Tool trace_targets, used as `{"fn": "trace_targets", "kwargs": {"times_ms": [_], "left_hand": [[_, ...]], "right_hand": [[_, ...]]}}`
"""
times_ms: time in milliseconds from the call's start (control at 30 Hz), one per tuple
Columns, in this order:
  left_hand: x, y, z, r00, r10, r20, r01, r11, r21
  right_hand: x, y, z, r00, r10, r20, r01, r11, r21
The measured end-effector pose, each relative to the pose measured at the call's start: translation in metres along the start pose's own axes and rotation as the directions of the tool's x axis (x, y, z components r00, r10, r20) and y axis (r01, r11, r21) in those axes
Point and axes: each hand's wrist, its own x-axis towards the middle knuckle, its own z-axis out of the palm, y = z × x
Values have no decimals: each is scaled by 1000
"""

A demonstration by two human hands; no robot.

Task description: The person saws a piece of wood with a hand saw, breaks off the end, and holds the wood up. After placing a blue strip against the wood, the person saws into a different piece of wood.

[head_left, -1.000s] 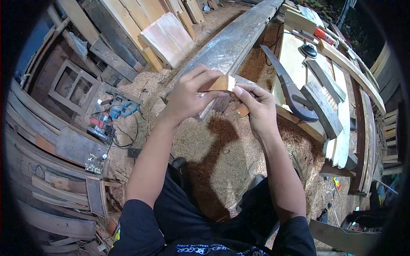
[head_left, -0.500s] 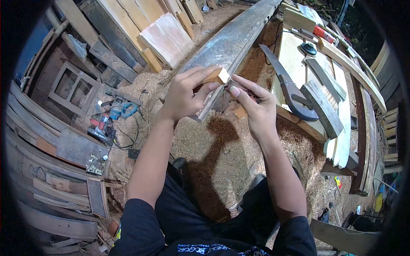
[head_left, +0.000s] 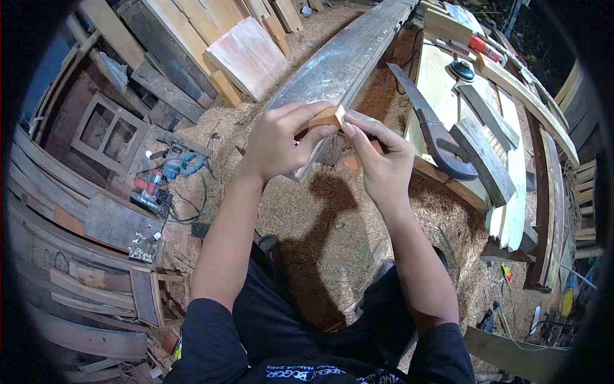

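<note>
My left hand (head_left: 281, 144) grips a small orange-brown wooden block (head_left: 324, 118) between thumb and fingers, its pale end facing right. My right hand (head_left: 378, 163) is closed against that end, thumb and forefinger pinched at the block's tip, with a second small orange piece (head_left: 377, 147) tucked in its palm. Both hands hover in front of me above a long grey plank (head_left: 348, 61) and the sawdust-covered floor (head_left: 320, 211).
A large dark-handled saw (head_left: 435, 131) lies on a pale workbench board (head_left: 441, 83) to the right, beside wood offcuts (head_left: 483, 160). Stacked boards (head_left: 246, 54) lean at upper left. Power tools with cables (head_left: 163, 179) and scrap frames (head_left: 105, 131) lie on the left.
The block has tilted slightly and my right thumb and forefinger have moved up onto its pale end. Both hands stayed at about the same place.
</note>
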Motion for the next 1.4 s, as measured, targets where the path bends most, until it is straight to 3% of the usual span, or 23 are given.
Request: {"fn": "trace_targets", "kwargs": {"times_ms": [67, 167, 467, 600, 667, 800, 867, 900, 933, 1033, 1133, 1267, 1367, 1400], "left_hand": [[0, 3, 0, 999, -30, 12, 30, 999, 20], [0, 3, 0, 1000, -27, 8, 27, 999, 24], [1, 4, 3, 1000, -23, 19, 22, 999, 47], [0, 3, 5, 1000, -24, 15, 23, 998, 61], [-1, 1, 8, 1000, -7, -6, 7, 999, 41], [-1, 2, 7, 1000, 5, -4, -5, 999, 48], [1, 7, 2, 994, -102, 33, 101, 994, 37], [0, 6, 2, 994, -102, 31, 101, 994, 38], [-1, 4, 3, 995, -94, 26, 94, 995, 16], [-4, -6, 4, 998, -62, 26, 61, 997, 39], [-5, -8, 1, 998, -44, 35, 39, 992, 116], [-7, -13, 4, 997, -61, 39, 53, 983, 176], [-9, -19, 10, 999, 22, 30, -28, 983, 180], [-8, -18, 9, 999, 21, 29, -26, 983, 181]], "right_hand": [[-1, -1, 1, 983, -184, -10, 179, 968, -178], [0, 0, 0, 953, -303, 21, 293, 898, -330], [2, 10, -4, 853, -515, 85, 493, 743, -452], [2, 10, -4, 837, -542, 80, 515, 729, -451], [0, 7, -6, 914, -402, 47, 384, 822, -421], [4, 15, -9, 926, -376, 20, 346, 829, -439], [6, 15, -8, 965, -255, -59, 217, 906, -363], [5, 14, -7, 984, -151, -98, 116, 948, -295], [6, 14, -6, 984, -152, -96, 118, 948, -295], [10, 15, -9, 996, 37, -86, -52, 983, -179], [11, 20, -6, 989, 115, -97, -125, 987, -106], [12, 26, -5, 991, 132, -37, -136, 976, -168], [13, 30, -2, 996, 92, -7, -92, 988, -127], [14, 31, -2, 987, 159, 2, -159, 987, -30]]}}
